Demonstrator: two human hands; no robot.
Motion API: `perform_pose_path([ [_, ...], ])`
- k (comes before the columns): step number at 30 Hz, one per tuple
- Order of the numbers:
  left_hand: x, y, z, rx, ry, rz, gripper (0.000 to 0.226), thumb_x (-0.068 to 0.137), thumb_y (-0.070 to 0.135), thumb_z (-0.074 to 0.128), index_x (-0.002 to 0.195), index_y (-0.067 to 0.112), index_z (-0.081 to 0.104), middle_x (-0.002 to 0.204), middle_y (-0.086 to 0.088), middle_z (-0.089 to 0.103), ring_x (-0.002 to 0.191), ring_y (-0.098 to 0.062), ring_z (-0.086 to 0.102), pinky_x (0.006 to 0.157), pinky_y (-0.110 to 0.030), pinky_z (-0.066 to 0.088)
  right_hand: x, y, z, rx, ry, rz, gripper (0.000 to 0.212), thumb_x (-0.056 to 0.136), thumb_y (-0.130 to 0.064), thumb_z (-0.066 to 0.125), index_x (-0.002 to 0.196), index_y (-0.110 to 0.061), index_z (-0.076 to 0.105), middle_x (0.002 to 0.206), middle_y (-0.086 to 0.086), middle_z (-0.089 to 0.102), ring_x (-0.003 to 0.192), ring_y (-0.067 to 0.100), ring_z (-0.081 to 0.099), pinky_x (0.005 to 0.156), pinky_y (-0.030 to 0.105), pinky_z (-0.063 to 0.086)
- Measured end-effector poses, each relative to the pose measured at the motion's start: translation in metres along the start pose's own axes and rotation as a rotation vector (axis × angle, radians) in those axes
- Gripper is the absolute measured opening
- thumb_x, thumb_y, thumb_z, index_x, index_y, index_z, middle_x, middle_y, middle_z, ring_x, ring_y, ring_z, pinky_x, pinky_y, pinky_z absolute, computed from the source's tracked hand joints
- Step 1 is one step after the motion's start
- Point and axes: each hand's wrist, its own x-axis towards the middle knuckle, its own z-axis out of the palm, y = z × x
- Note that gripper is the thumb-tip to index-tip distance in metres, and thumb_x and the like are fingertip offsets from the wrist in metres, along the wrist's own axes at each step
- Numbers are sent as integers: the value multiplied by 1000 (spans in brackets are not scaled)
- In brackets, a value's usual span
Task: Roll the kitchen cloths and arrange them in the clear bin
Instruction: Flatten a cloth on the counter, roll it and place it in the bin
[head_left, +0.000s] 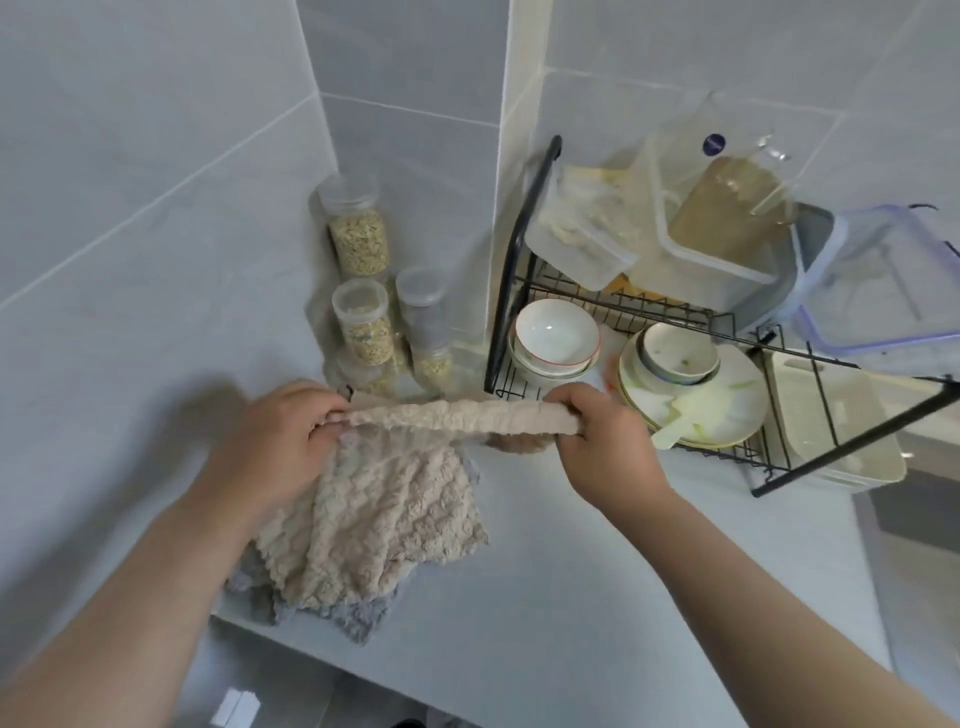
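Observation:
A beige textured kitchen cloth (457, 415) is stretched level between my two hands above the countertop. My left hand (280, 436) pinches its left end and my right hand (602, 447) grips its right end. Under my left hand lie more beige cloths (384, 514) in a loose pile, on top of a grey cloth (337, 613) near the counter's front edge. A brown cloth (519, 442) peeks out just below the stretched cloth near my right hand. A clear bin with a blue-rimmed edge (883, 291) sits at the far right on the rack.
A black wire dish rack (519, 270) holds white bowls (556, 332), plates (727, 405), plastic containers (582, 228) and a cream tray (831, 431). Jars of grain (358, 239) stand in the tiled corner. The counter edge (467, 670) runs along the front.

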Motion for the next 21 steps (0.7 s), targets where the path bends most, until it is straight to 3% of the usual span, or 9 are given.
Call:
perform_pose_path([
  [4, 8, 58, -8, 41, 79, 35, 16, 87, 3, 63, 102, 7, 68, 78, -10, 65, 69, -31, 60, 60, -37, 45, -26, 21, -74, 110, 79, 81, 36, 78, 4, 56, 83, -28, 72, 68, -15, 66, 65, -1, 59, 54, 11, 42],
  [7, 24, 110, 4, -32, 38, 55, 22, 90, 4, 57, 106, 12, 68, 82, -8, 64, 76, -28, 58, 63, -33, 39, -41, 49, -117, 71, 130, 118, 43, 77, 5, 53, 79, -36, 68, 73, -13, 69, 65, 4, 60, 55, 14, 44],
  [11, 45, 166, 33, -81, -34, 145, 30, 90, -1, 52, 111, 13, 69, 100, -8, 68, 92, -27, 60, 71, -30, 38, -56, 84, -165, 38, 148, 177, 34, 81, 2, 56, 88, -28, 71, 77, -7, 67, 57, 2, 57, 53, 17, 42],
  [14, 45, 196, 45, -57, -25, 208, 33, 89, -2, 53, 115, 12, 68, 110, -9, 68, 98, -26, 61, 77, -30, 40, -76, 103, -196, 65, 175, 145, 29, 85, 0, 55, 88, -23, 73, 80, -1, 71, 66, 16, 62, 50, 13, 45],
  [17, 28, 213, 56, -65, -30, 267, 33, 86, -4, 55, 111, 12, 69, 106, -5, 68, 95, -26, 62, 75, -32, 43, -105, 126, -210, 69, 138, 129, 26, 87, -5, 57, 87, -25, 73, 81, -4, 72, 72, 11, 61, 55, 12, 42],
  [21, -19, 205, 96, -43, -256, 274, 29, 85, 5, 64, 91, 33, 66, 87, 6, 68, 81, -20, 62, 68, -31, 45, -146, 176, -189, -32, -54, 133, 23, 87, -9, 64, 98, -25, 75, 100, -11, 72, 91, 6, 64, 76, 16, 43],
])
